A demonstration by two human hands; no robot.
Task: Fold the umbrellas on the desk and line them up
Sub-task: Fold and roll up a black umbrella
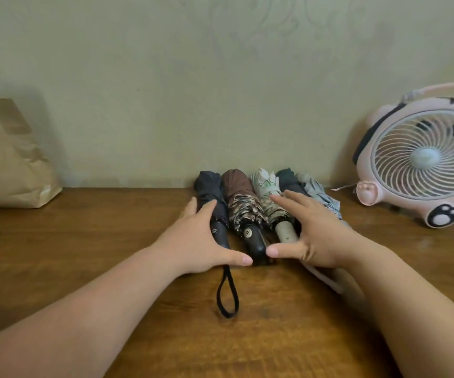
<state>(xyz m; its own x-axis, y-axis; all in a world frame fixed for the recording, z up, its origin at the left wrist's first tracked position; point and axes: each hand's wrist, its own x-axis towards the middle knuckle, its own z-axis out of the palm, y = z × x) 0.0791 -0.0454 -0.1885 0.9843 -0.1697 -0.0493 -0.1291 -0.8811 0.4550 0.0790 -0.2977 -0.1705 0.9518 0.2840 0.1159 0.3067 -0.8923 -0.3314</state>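
Paper bag and fan flank folded umbrellas.

The desk is brown varnished wood with visible grain and a soft sheen. At twelve o'clock lie folded cloth canopies: the black umbrella matt, the brown umbrella matt with a printed hem, the pale umbrella patterned. The black handle looks like glossy plastic, and the beige handle is matt. At nine o'clock the paper bag is creased and matt. At three o'clock the pink fan is smooth plastic. The wall is matt and faintly embossed.
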